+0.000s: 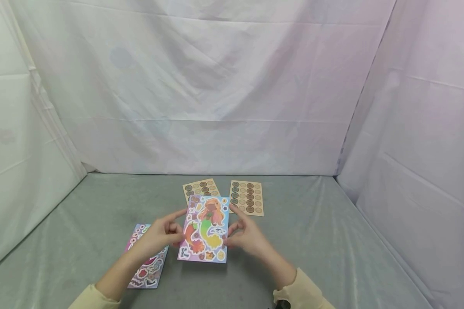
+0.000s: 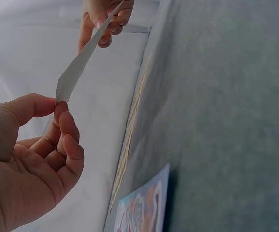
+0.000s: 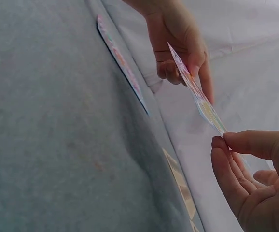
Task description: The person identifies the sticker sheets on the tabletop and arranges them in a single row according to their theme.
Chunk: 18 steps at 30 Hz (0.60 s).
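A mermaid sticker sheet is held up above the table between both hands, its printed face toward the head camera. My left hand pinches its left edge between thumb and fingers, and my right hand pinches the right edge the same way. In the left wrist view the sheet's plain white back shows, slanting between the two hands. Below my left forearm lies a stack of colourful sticker sheets, partly covered by the hand and wrist.
Two tan sheets of round stickers lie farther back: the left one is partly behind the mermaid sheet, the right one beside it. Grey cloth covers the table. White curtains hang behind and at both sides.
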Each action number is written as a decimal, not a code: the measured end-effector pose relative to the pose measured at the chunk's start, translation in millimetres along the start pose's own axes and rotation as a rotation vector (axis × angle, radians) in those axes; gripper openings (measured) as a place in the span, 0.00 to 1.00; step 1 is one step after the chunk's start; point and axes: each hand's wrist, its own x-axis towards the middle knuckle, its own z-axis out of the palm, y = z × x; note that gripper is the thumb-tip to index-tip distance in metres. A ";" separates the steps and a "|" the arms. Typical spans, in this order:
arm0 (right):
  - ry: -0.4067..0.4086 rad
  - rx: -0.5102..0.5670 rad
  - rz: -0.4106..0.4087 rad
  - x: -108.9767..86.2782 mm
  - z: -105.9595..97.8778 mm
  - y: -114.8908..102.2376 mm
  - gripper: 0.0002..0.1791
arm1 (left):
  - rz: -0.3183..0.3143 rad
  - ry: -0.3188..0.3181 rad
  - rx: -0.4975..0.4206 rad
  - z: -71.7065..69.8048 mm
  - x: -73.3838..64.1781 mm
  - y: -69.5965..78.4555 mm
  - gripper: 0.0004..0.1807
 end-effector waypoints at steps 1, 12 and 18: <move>0.000 0.001 0.002 -0.2 1.0 1.1 0.54 | 0.001 -0.005 -0.004 0.0 -0.6 -1.1 0.41; -0.018 -0.006 0.020 -4.6 9.7 8.9 0.56 | 0.011 -0.061 -0.030 -1.1 -7.5 -11.0 0.44; -0.033 0.006 0.040 -6.5 14.2 13.7 0.56 | 0.002 -0.067 0.022 -2.3 -11.9 -15.1 0.44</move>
